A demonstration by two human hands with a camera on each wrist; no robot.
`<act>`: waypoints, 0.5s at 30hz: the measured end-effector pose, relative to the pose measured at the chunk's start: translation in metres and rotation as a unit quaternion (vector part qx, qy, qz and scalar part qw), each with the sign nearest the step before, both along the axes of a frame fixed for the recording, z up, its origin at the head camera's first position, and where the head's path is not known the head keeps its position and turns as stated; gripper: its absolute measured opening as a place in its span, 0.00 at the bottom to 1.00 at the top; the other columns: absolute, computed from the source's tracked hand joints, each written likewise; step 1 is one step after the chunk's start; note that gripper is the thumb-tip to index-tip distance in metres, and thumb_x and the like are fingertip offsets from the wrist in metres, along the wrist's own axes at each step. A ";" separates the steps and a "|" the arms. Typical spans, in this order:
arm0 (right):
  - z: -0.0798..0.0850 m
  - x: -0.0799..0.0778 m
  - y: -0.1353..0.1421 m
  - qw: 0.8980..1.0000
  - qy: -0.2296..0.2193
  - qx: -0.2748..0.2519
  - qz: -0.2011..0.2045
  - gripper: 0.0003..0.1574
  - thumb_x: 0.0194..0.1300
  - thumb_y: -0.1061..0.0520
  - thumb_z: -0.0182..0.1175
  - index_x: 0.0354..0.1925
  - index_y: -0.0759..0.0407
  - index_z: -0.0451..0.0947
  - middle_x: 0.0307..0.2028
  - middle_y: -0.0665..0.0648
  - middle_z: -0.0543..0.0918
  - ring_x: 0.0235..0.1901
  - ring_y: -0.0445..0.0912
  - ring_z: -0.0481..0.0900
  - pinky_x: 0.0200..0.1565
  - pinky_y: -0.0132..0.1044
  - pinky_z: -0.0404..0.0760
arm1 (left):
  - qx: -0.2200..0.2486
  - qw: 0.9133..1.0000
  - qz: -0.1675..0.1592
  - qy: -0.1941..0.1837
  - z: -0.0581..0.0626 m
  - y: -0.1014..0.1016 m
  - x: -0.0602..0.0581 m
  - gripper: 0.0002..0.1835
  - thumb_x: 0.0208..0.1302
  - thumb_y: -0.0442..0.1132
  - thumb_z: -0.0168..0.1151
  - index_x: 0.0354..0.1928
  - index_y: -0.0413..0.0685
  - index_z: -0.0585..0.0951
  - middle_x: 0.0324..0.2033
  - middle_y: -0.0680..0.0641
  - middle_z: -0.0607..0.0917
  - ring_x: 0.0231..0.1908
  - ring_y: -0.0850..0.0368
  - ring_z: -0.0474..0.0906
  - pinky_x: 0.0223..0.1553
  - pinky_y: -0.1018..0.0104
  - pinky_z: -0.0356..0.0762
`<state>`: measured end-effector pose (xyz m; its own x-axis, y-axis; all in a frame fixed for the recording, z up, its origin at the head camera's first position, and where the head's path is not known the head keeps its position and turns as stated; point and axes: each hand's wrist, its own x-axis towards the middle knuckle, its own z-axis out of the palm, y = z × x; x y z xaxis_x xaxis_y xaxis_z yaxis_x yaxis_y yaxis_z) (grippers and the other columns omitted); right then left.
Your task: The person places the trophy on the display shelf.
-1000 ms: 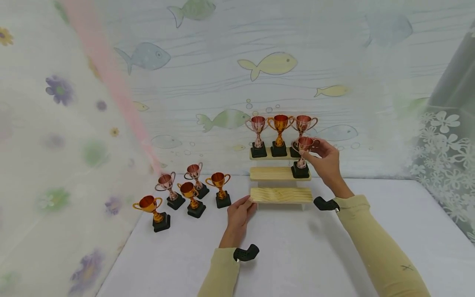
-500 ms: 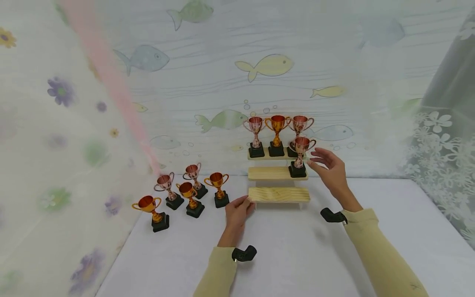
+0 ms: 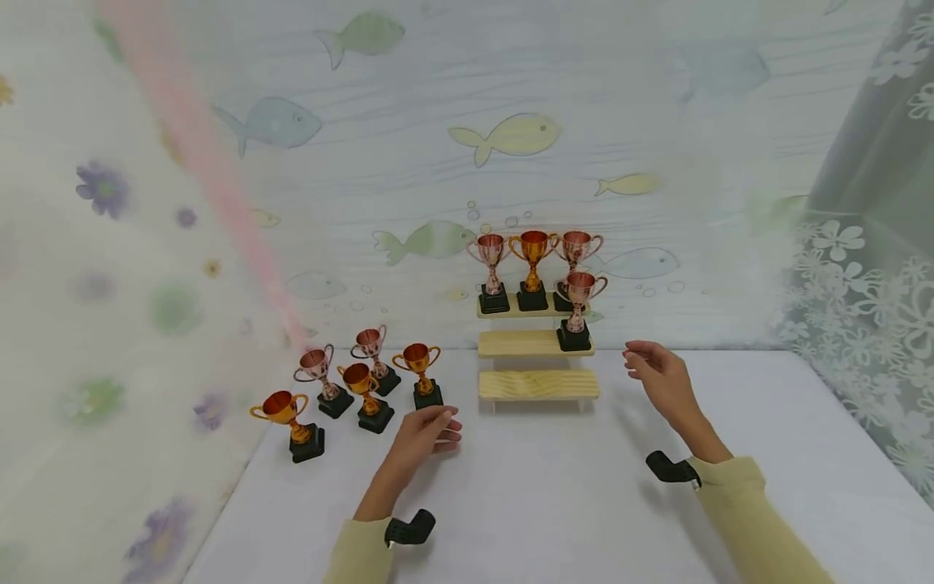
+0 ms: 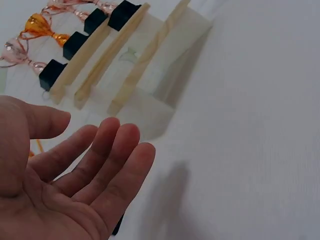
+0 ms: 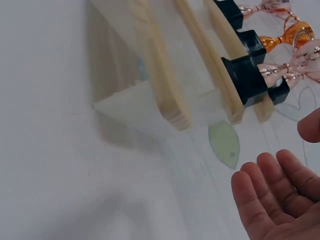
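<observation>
A three-step wooden display stand point(image 3: 538, 384) holds small trophy cups with black bases. On its top step are a rose-coloured trophy point(image 3: 493, 253), a gold trophy point(image 3: 533, 250) and another rose trophy point(image 3: 576, 243). A further rose trophy point(image 3: 581, 290) stands at the right end of the middle step, partly hiding the one behind. My right hand point(image 3: 662, 385) hovers to the right of the stand, fingers loosely bent, holding nothing. Left of the stand, my left hand point(image 3: 422, 442) is empty with relaxed fingers, overlapping the base of a gold trophy point(image 3: 417, 359) in the head view.
Several more trophies stand on the white tablecloth point(image 3: 540, 503) at the left: a gold one point(image 3: 280, 408) in front, a rose one point(image 3: 317, 367), another gold one point(image 3: 359, 380) and a rose one point(image 3: 370, 344) behind. A fish-patterned curtain point(image 3: 365, 162) hangs behind the table.
My right hand has let go of the rose trophy on the middle step and drawn back right and down. My left hand has left the stand's bottom step and moved left toward the loose trophies.
</observation>
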<state>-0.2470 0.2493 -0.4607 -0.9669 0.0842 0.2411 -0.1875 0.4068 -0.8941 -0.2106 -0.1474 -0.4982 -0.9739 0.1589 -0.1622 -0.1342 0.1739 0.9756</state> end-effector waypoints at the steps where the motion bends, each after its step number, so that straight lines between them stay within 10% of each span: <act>1: -0.003 0.002 0.000 1.000 -0.019 0.002 0.001 0.26 0.80 0.53 0.50 0.63 0.73 0.71 0.57 0.73 0.79 0.43 0.35 0.81 0.44 0.20 0.82 | -0.005 1.000 -0.008 0.007 0.001 -0.010 0.005 0.22 0.81 0.42 0.50 0.65 0.32 0.74 0.50 0.33 0.84 0.45 0.53 0.85 0.51 0.57 0.87; 7: -0.025 0.010 -0.007 0.992 -0.126 -0.011 0.027 0.28 0.80 0.55 0.48 0.66 0.75 0.68 0.56 0.75 0.79 0.45 0.49 0.84 0.44 0.27 0.86 | -0.005 1.000 -0.002 0.008 0.005 -0.068 0.032 0.23 0.81 0.41 0.49 0.68 0.31 0.71 0.52 0.30 0.83 0.47 0.50 0.85 0.52 0.57 0.86; 15: -0.047 0.014 -0.021 0.974 -0.187 -0.120 0.054 0.31 0.79 0.54 0.51 0.66 0.78 0.68 0.50 0.67 0.84 0.40 0.38 0.84 0.45 0.28 0.86 | -0.043 0.989 0.138 -0.036 0.008 -0.128 0.065 0.21 0.81 0.38 0.49 0.68 0.34 0.72 0.50 0.36 0.84 0.46 0.50 0.86 0.49 0.62 0.87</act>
